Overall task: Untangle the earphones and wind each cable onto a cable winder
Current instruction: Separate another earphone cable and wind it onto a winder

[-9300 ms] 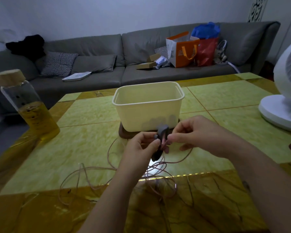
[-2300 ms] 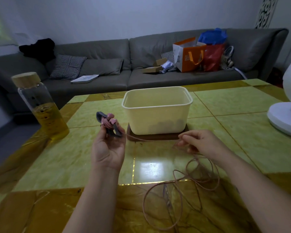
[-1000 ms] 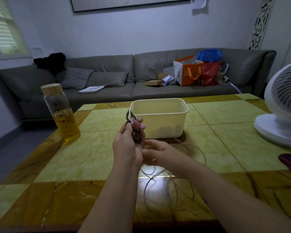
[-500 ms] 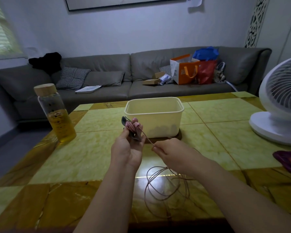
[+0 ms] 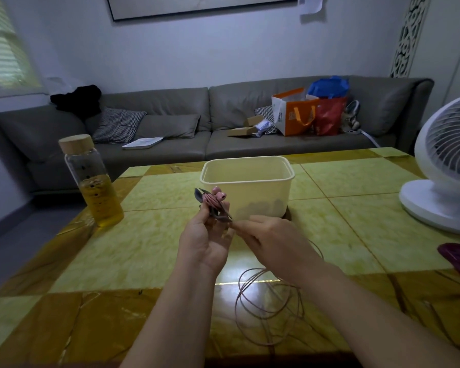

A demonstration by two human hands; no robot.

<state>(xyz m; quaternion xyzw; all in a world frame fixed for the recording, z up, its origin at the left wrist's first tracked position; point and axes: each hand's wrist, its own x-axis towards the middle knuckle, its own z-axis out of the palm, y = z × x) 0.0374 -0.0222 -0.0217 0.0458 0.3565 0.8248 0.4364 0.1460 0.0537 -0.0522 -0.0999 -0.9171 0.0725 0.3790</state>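
Dim, cool bluish light. Daylight enters at the slatted window blind (image 5: 3,49) far up-left of the left hand (image 5: 205,245). Glare whitens the glossy yellow-green marble tabletop (image 5: 144,251) just below the right hand (image 5: 274,240), behind the thin pink earphone cable (image 5: 238,293) it pinches. The dark grey cable winder (image 5: 213,208) the left hand grips looks soft, grainy. Wide-angle distortion bends the white round fan (image 5: 446,166) far right.

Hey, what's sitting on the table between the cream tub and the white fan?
Nothing. In the head view the table is bare tile between the cream tub and the white fan.
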